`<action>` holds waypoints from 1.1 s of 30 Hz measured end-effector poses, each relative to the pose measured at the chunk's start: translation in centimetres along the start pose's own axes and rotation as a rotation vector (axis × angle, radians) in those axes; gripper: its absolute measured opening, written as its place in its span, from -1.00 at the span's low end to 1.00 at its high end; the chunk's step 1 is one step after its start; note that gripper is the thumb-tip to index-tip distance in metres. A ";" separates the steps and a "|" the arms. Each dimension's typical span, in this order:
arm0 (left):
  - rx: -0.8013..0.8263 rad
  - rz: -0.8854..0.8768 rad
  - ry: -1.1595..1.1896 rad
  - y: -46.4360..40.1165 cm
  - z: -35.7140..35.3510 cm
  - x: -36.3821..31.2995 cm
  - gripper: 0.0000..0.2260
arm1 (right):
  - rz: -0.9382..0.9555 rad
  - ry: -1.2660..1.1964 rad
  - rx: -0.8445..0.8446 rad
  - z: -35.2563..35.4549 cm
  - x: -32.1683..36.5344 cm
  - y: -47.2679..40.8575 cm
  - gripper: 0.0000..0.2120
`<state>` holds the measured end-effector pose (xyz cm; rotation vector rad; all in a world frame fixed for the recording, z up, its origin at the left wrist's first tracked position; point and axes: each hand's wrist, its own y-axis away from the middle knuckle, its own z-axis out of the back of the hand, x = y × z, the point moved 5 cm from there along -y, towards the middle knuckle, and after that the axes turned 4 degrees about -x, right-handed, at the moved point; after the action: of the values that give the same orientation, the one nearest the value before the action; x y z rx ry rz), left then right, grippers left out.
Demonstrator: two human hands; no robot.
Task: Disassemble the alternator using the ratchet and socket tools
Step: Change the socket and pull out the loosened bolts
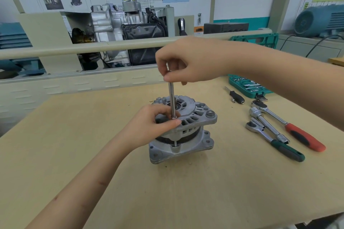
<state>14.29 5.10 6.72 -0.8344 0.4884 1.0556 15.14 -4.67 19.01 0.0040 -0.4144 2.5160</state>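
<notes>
right hand (193, 59) pinches the top of a long extension bar (172, 100), fingers curled round it; bar stands upright, lower end on a bolt at the alternator (183, 130) housing rim. left hand (158, 122) grips the alternator's upper housing, thumb along its edge. alternator sits upright mid-table (74, 135). to its right: red-handled ratchet (290, 126), green-handled ratchet (275, 141), a small black driver handle (235, 95) (lying loose), then the open teal socket case (247, 85) further back.
</notes>
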 end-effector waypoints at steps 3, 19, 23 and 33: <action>0.006 -0.002 0.007 0.0 0.0 -0.1 -0.96 | -0.024 -0.070 0.036 0.1 0.1 0.3 -0.89; 0.010 0.001 -0.002 0.1 -0.1 -0.1 -0.95 | -0.049 0.077 0.014 -0.1 0.2 0.1 -0.75; 0.012 -0.002 -0.013 0.1 -0.1 -0.1 -0.95 | -0.021 0.042 0.057 -0.1 0.4 0.1 -0.90; 0.001 -0.011 0.025 0.1 -0.2 0.0 -0.95 | -0.043 0.123 -0.025 0.1 0.1 0.1 -0.82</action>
<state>14.16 4.95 6.54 -0.8496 0.5045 1.0354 15.02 -4.69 19.06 -0.1496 -0.3906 2.4529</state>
